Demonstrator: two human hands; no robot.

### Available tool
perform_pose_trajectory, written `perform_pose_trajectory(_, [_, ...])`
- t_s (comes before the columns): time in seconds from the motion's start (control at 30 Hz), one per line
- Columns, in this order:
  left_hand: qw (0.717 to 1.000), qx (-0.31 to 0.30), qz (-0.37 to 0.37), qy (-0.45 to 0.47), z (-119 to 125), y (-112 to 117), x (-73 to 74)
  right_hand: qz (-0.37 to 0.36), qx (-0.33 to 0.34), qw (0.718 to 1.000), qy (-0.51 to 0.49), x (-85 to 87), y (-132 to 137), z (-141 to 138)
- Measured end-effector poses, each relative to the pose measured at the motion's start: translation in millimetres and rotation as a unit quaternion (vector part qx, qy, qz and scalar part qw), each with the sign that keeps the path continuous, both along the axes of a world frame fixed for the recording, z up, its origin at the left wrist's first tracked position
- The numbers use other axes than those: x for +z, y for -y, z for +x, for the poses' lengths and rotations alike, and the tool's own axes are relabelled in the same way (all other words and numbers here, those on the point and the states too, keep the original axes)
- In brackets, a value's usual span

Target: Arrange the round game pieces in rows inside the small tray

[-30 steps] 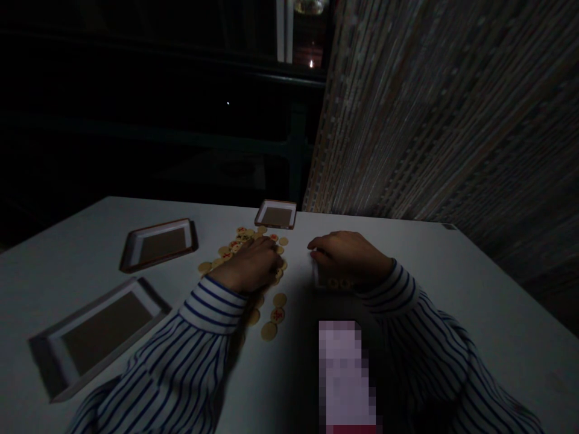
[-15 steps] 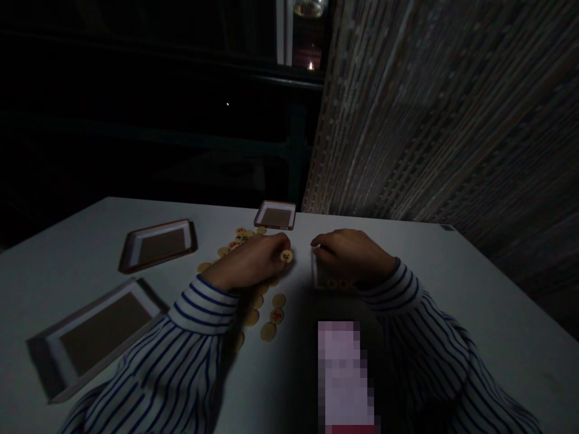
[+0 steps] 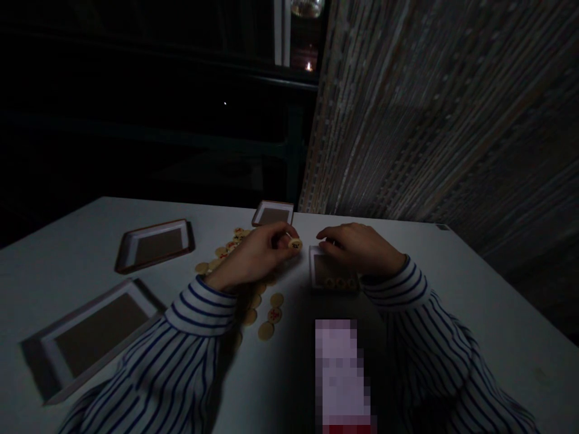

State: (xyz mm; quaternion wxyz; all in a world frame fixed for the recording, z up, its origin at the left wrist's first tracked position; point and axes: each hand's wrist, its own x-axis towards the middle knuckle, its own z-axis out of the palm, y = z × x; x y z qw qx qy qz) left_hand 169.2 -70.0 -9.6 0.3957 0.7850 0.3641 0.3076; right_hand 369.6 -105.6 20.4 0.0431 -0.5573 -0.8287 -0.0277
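Note:
My left hand [image 3: 256, 256] is lifted over a scatter of round tan discs [image 3: 266, 313] and pinches one marked disc [image 3: 295, 243] at its fingertips. The disc hangs just left of a small shallow box [image 3: 316, 274], where a few discs lie along the near side. My right hand [image 3: 357, 248] rests curled on the far edge of that box, fingers bent over its rim. Both arms wear blue-striped white sleeves.
On the white table [image 3: 452, 289] stand three more shallow trays: a small one at the back [image 3: 272, 214], a medium one [image 3: 154, 244] at left, a large one [image 3: 90, 337] near left. A textured wall [image 3: 429, 120] rises at right. The room is dark.
My left hand picked a disc out of the pile and carried it up and right toward the small box. My right hand slid slightly back, uncovering the box.

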Motion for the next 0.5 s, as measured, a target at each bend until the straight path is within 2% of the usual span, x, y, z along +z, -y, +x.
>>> perform_pose_trajectory(0.13, [0.996,0.031,-0.066,0.056,3.1,0.7,1.4,0.011,0.005,1.000,-0.006,2.6,3.3,2.1])
perform_pose_trajectory(0.27, [0.992,0.057,-0.087,0.070,3.4,0.1,2.3,0.022,0.007,1.000,0.000,1.9,6.2,7.1])
perform_pose_trajectory(0.5, [0.991,0.039,-0.112,0.058,7.5,5.5,2.0,0.012,0.018,1.000,0.011,-4.9,8.4,16.3])
